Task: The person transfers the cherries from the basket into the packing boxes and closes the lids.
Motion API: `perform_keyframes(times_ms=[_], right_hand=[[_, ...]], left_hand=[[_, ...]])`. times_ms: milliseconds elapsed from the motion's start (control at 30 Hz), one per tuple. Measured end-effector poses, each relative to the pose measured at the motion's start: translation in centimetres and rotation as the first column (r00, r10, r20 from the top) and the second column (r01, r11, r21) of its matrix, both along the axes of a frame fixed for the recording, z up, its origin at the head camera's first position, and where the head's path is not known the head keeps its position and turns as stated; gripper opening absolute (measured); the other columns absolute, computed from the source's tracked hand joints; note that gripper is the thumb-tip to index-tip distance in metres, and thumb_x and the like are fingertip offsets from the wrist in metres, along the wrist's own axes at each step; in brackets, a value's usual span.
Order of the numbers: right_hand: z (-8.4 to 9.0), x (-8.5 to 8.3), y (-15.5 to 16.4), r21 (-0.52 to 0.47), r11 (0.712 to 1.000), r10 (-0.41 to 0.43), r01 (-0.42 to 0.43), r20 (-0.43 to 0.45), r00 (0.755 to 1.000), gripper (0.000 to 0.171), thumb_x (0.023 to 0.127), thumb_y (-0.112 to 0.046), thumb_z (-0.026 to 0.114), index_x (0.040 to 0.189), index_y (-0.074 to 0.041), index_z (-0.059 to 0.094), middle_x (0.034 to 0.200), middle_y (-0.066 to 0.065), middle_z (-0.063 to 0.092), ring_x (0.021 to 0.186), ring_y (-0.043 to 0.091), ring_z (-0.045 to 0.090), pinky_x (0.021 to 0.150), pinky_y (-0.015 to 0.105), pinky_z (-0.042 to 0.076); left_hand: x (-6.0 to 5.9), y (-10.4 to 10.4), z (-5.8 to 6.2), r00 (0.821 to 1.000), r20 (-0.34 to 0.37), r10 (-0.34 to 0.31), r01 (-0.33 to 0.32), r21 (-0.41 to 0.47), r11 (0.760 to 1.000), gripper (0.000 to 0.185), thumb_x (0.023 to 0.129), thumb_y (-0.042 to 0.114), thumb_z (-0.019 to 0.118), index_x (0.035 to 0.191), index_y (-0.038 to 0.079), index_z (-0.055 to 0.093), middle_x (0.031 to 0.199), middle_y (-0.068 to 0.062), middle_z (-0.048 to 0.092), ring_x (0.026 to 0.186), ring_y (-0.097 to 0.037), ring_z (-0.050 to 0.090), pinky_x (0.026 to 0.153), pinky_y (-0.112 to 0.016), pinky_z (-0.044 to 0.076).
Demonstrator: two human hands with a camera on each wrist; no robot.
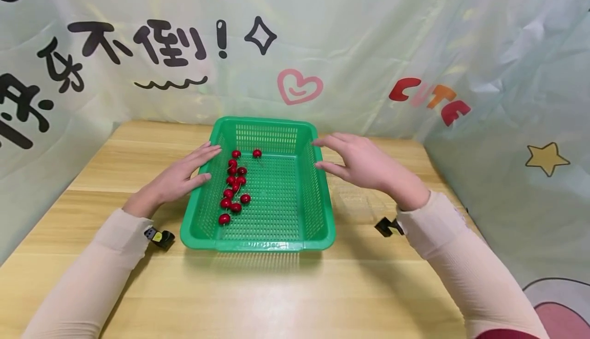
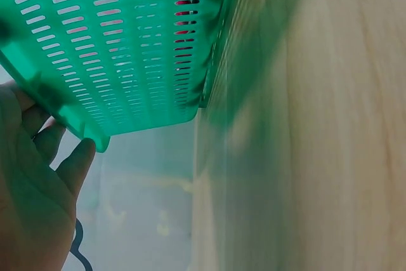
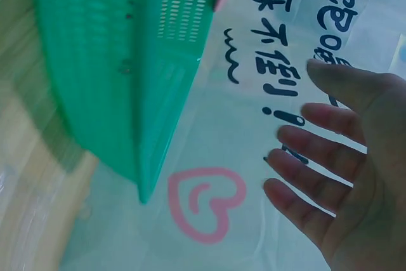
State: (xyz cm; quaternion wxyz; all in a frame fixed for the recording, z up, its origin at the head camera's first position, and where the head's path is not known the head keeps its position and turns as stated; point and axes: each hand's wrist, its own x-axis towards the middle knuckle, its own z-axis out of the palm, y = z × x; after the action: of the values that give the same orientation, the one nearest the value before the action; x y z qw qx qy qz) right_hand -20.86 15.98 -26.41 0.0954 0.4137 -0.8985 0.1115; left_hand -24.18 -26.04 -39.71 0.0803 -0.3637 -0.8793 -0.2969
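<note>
A green plastic basket (image 1: 258, 246) with slotted walls stands on the table in the head view. Red cherries (image 1: 236, 207), several with stems, lie along the left side of its floor. My left hand (image 1: 177, 176) is at the left rim, its extended fingers against the edge; in the left wrist view the thumb and fingertips (image 2: 82, 150) meet the rim from outside. Over by the right rim is my right hand (image 1: 357, 162), fingers spread and holding nothing. The right wrist view shows that hand (image 3: 336, 150) apart from the basket wall (image 3: 95, 61).
A light wooden table (image 1: 152, 288) carries the basket. Behind and beside it hang pale printed sheets (image 1: 359, 47) with lettering, a pink heart and a star. Both sleeves (image 1: 122, 239) have small dark devices (image 1: 162, 239) at the wrists.
</note>
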Motion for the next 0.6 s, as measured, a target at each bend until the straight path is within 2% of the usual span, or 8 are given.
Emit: perform_keyframes(times_ms=[133,300,433,600], right_hand=[[1.0,-1.1,-2.1,-0.039,0.998,-0.047,0.050,0.061,0.997,0.053,0.094,-0.037,0.066,0.137,-0.010,0.054,0.133,0.005,0.058,0.120,0.022,0.056,0.100,0.044,0.045],[1.8,-2.6,-4.5,-0.120,0.987,-0.083,0.103,0.165,0.983,0.056,0.094,-0.042,0.064,0.142,-0.015,0.050,0.136,0.000,0.057,0.118,0.019,0.055,0.097,0.040,0.046],[2.0,-3.6,-6.6,-0.215,0.971,-0.056,0.107,0.231,0.971,0.056,0.094,-0.044,0.063,0.142,-0.017,0.051,0.136,-0.001,0.057,0.117,0.016,0.056,0.098,0.034,0.047],[1.3,-4.7,-9.0,-0.317,0.943,-0.008,0.100,0.280,0.960,0.054,0.094,-0.043,0.064,0.140,-0.017,0.053,0.134,-0.002,0.058,0.114,0.010,0.057,0.096,0.028,0.048]], left_hand=[[-0.1,0.1,0.0,1.000,-0.004,-0.003,0.003,0.003,1.000,0.060,0.099,0.020,0.055,0.153,0.007,0.033,0.158,-0.018,0.026,0.148,-0.034,0.012,0.109,-0.067,0.021],[-0.2,0.2,0.3,1.000,-0.007,-0.003,0.003,0.013,1.000,0.059,0.099,0.020,0.055,0.152,0.005,0.034,0.158,-0.017,0.026,0.148,-0.033,0.012,0.109,-0.067,0.021],[-0.3,0.1,0.2,1.000,-0.008,0.000,0.000,0.012,1.000,0.059,0.098,0.020,0.056,0.152,0.005,0.034,0.158,-0.016,0.027,0.148,-0.032,0.012,0.108,-0.068,0.022],[-0.1,-0.1,0.0,1.000,0.000,0.002,-0.002,0.002,1.000,0.060,0.099,0.021,0.055,0.153,0.008,0.033,0.158,-0.016,0.026,0.148,-0.031,0.011,0.108,-0.068,0.023]])
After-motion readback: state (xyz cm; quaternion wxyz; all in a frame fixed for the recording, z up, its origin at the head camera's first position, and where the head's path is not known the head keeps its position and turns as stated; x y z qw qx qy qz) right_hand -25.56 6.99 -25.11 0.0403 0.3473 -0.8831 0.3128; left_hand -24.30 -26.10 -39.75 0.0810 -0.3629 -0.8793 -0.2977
